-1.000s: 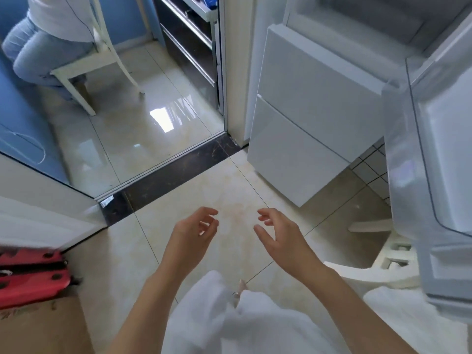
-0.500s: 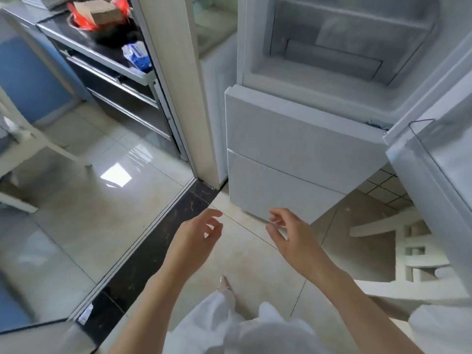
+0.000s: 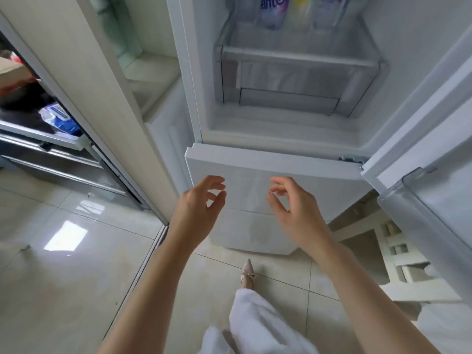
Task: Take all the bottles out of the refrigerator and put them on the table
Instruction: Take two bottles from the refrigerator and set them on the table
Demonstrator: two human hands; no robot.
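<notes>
Clear plastic bottles point(image 3: 270, 11) w/ purple, yellow labels, top centre in open white fridge point(image 3: 281, 159), tops cut off. Left hand point(image 3: 198, 208), right hand point(image 3: 293, 210) loosely curled, empty.

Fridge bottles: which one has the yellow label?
The yellow-labelled bottle, second from right in the shelf row, between the purple-labelled bottle and a clear bottle; only partly in frame.

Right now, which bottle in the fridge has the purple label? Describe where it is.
Look into the open refrigerator, at the shelf above the clear drawer. A row of bottles stands along the top edge of the view; the purple-labelled bottle is just left of the yellow one.
</notes>
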